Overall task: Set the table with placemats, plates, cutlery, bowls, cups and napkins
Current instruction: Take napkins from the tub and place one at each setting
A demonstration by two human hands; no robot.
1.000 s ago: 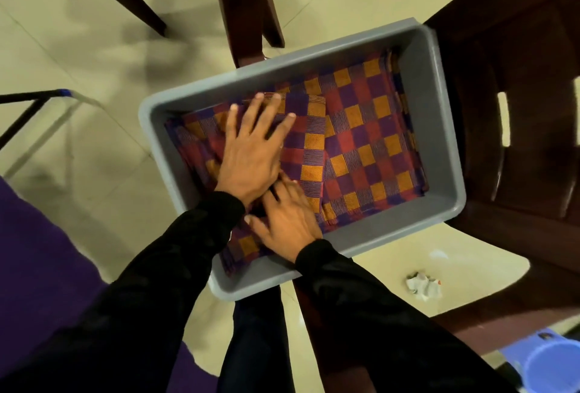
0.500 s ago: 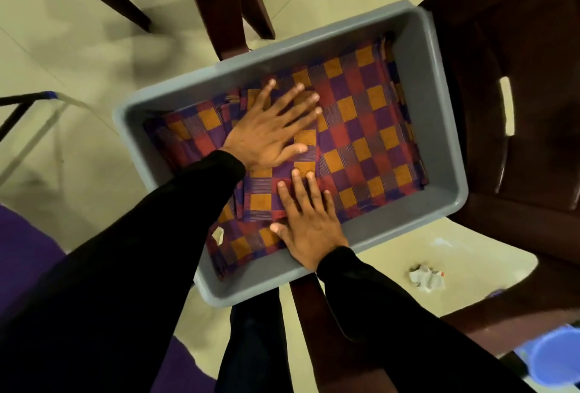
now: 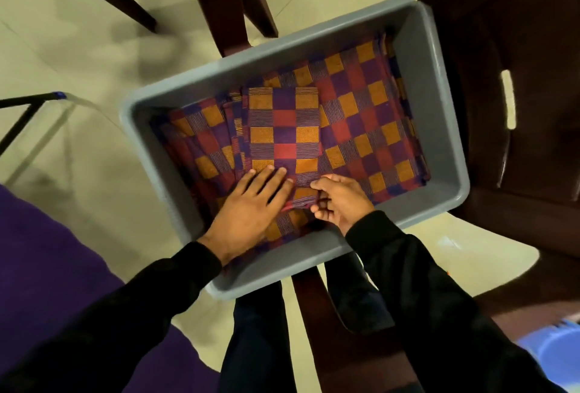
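The tub (image 3: pixel 439 85) sits at frame centre, resting on a chair (image 3: pixel 514 104) whose back extends toward 3 o'clock. Inside the tub, folded cloths (image 3: pixel 370 129) cover the bottom; a smaller folded cloth (image 3: pixel 284 129) lies on top of them, toward the 9 o'clock half. The left hand (image 3: pixel 251 207) lies flat on the cloths at the tub's 7 o'clock corner. The right hand (image 3: pixel 342 201) is just beside it, at 6 o'clock, pinching the near edge of the smaller folded cloth. A second chair's legs (image 3: pixel 219 0) stand on the floor (image 3: pixel 78 47) at 12 o'clock. A bucket (image 3: pixel 555 358) sits at 5 o'clock.
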